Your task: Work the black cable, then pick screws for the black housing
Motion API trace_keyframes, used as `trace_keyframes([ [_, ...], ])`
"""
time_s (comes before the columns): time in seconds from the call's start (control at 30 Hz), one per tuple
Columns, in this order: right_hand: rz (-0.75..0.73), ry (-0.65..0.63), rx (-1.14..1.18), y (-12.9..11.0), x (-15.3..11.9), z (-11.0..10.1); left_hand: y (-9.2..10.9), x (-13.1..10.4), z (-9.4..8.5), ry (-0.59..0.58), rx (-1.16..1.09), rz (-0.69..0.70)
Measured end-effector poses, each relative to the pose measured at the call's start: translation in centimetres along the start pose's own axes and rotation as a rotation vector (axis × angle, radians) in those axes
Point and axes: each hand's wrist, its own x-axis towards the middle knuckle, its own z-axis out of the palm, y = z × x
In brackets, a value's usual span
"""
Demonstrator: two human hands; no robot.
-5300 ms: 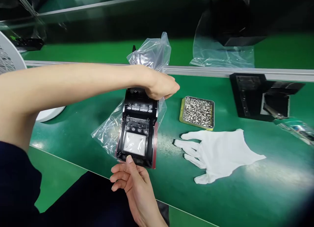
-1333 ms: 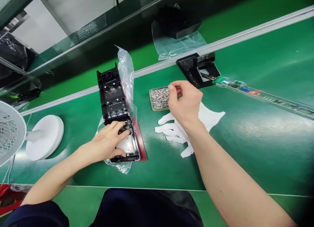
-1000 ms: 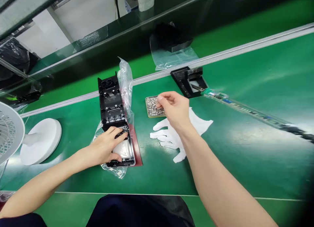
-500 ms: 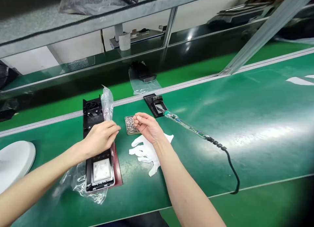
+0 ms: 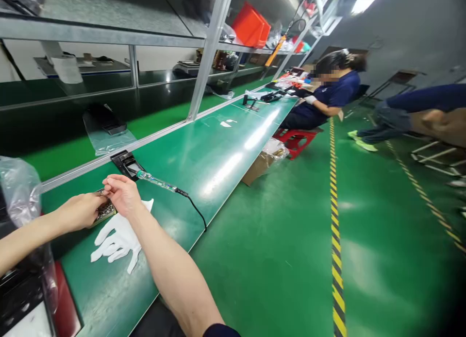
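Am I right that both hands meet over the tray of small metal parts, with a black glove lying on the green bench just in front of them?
Not quite: the head view shows the glove is white. Both the left hand and right hand do meet over the tray of small metal parts on the green bench.

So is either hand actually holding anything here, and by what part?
It cannot be told. Both hands, left hand and right hand, meet over the tray of small metal parts, fingertips pinched together; anything between them is too small to see.

Factory assembly line: long green workbench [image 5: 218, 147], seated co-worker [image 5: 327, 94].
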Motion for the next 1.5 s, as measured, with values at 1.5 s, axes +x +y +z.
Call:
trace_keyframes([
  [1.5, -0.419, 0.358, -1.093, 3.1, 2.0, -3.0, -2.0, 0.2, 1.0, 0.278, -0.35, 0.024],
])
